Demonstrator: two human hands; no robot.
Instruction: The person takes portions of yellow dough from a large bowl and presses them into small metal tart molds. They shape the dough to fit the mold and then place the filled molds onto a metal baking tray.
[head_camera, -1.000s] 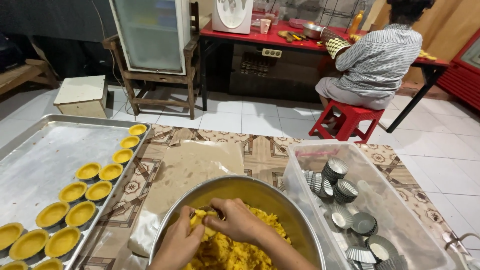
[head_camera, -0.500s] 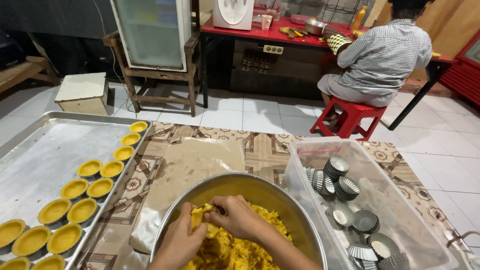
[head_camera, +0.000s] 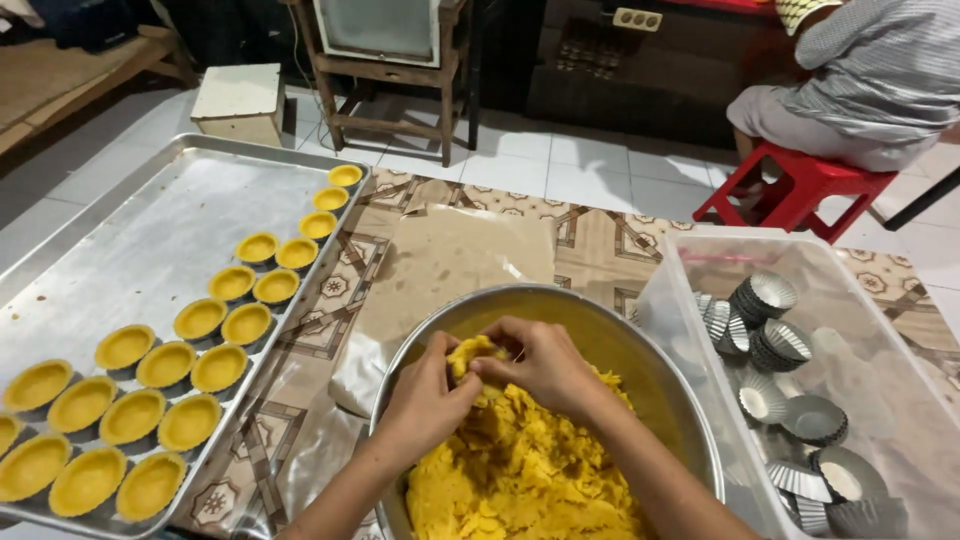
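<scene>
The dough (head_camera: 520, 470) is a crumbly yellow mass that fills the near part of the bowl (head_camera: 610, 330), a wide metal one on the tabletop (head_camera: 600, 250) right in front of the person. Both hands work on a small lump at the top of the mass. The left hand (head_camera: 430, 395) has its grip closed around the lump from the left side, and the right hand (head_camera: 540, 365) pinches the same lump from above with thumb and fingers, so both grips are narrow and hold dough.

To the left of the bowl lies a big metal tray (head_camera: 150, 240). On it stand filled moulds (head_camera: 165, 385), small round cups lined with yellow dough, in 2 rows along the right edge and some more at the near corner. Most of the tray surface is bare metal. To the right of the bowl is a clear plastic tub (head_camera: 690, 265) with empty moulds (head_camera: 760, 300), some stacked and some loose.

I judge the work to be in an early or middle part: about 20 cups are lined, but much dough is left in the bowl, many empty moulds wait in the tub, and the tray has much room.

Beyond the tabletop, another person (head_camera: 870, 70) sits on a red stool (head_camera: 800, 185).
</scene>
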